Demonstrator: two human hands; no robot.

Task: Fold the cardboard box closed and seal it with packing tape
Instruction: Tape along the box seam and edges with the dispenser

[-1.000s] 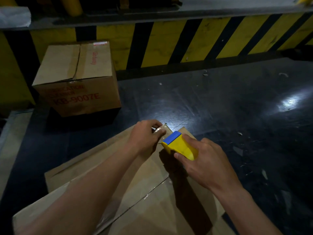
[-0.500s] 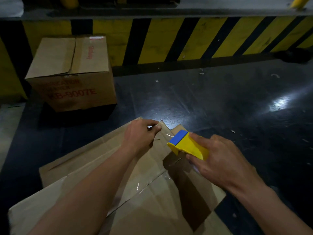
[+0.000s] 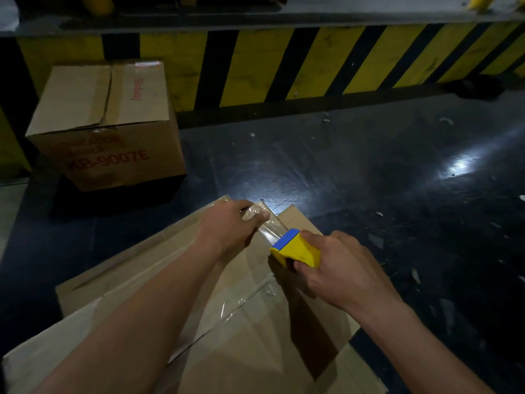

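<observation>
Head view.

- Cardboard box (image 3: 255,351): brown, lying at 6 o'clock on the floor, its flaps folded shut. A centre seam is seen running from 7 o'clock toward 1 o'clock, and a glossy film is visible over part of it.
- Packing tape (image 3: 271,227): a clear strip, stretched taut over the far end of the box, between the two hands.
- Left hand (image 3: 227,227): placed at the far edge of the box, just toward 12 o'clock of centre. Its fingers are curled over that edge, and the end of the tape is held down under the fingertips (image 3: 262,216).
- Tape dispenser (image 3: 295,248): yellow with a blue front edge, set on the box top just toward 4 o'clock of the left hand. Its blue edge is met by the tape.
- Right hand (image 3: 338,268): fingers and thumb are wrapped round the dispenser in a firm grasp.
- Second box (image 3: 108,123): closed, printed in red "KB-9007E", standing at 10 o'clock, well apart from the first.
- Striped barrier (image 3: 312,61): yellow and black diagonal bands, running across 12 o'clock behind the second box.
- Floor (image 3: 369,172): dark and glossy, a light glare noted at 3 o'clock, with small pale scraps (image 3: 375,240) scattered toward 3 and 4 o'clock.
</observation>
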